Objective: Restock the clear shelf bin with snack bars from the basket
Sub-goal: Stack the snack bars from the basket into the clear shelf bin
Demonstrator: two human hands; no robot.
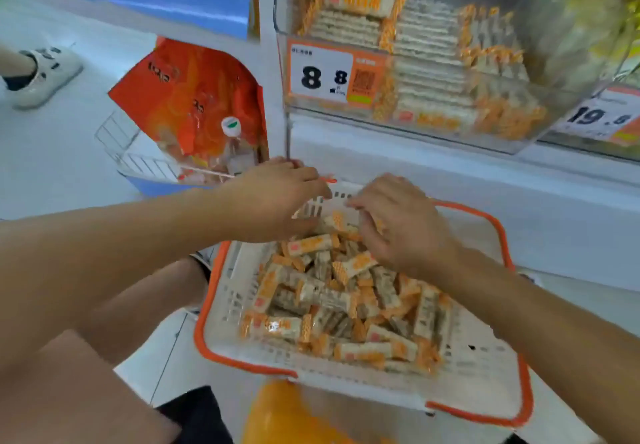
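White shelving (450,180) fills the far side, and on it stands the clear shelf bin (540,97), already holding stacked rows of the same orange-and-white bars, with an orange price tag (332,75) on its front wall. Below it sits the white basket (485,367) with its orange rim, holding a loose heap of snack bars (332,298) lying every which way. To the left hangs an orange snack bag (194,104) on a wire rack.

Both hands are down at the far end of the heap, close together. The left hand (277,198) has its fingers curled down among the bars; whether they have closed on any I cannot tell. The right hand (398,225) has its fingers bent onto the pile, and a firm hold is likewise not visible.

Judging from this, the gathering step is under way. The wrappers look slick and the bars lie crosswise, so a loose handful could shed pieces on the lift, falling to the floor or landing askew on the neat stacks in the bin.
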